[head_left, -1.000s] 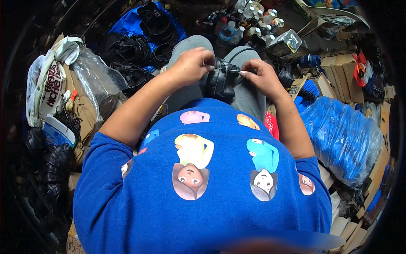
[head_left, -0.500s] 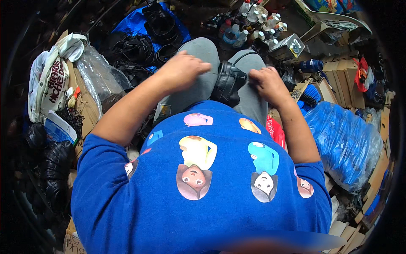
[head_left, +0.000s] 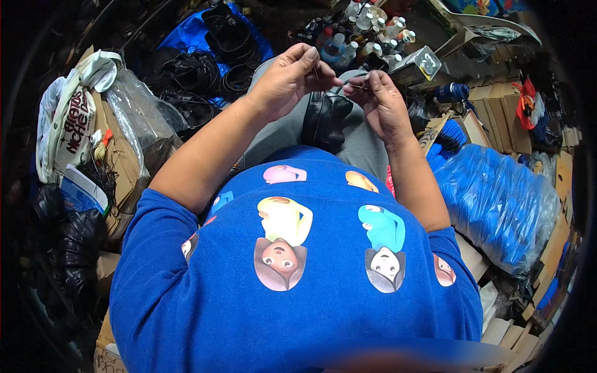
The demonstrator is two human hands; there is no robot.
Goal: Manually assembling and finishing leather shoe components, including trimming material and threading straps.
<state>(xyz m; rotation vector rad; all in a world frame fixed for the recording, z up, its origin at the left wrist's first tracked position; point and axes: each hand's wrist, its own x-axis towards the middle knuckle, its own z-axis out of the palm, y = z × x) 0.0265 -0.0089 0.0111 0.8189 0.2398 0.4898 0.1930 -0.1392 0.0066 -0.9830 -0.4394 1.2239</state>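
A black leather shoe is wedged between my grey-clad knees, its upper creased. Both my hands are raised just above it, palms partly turned up. My left hand is closed in a pinch, with a thin thread showing at its fingertips. On the other side, my right hand pinches too, and fine strands show by its fingers. The thread's full run is too thin to follow. A dark cord arcs over my right knee beside the right fingers.
Several black shoes lie on blue plastic ahead to the left. Bottles crowd together at the far middle. To the right sit a clear-wrapped blue bundle and stacked cardboard. A white cloth bag stands at the left.
My hands were spread apart on either side of the shoe, low over the knees. They have risen and come close together, fingers turned upward.
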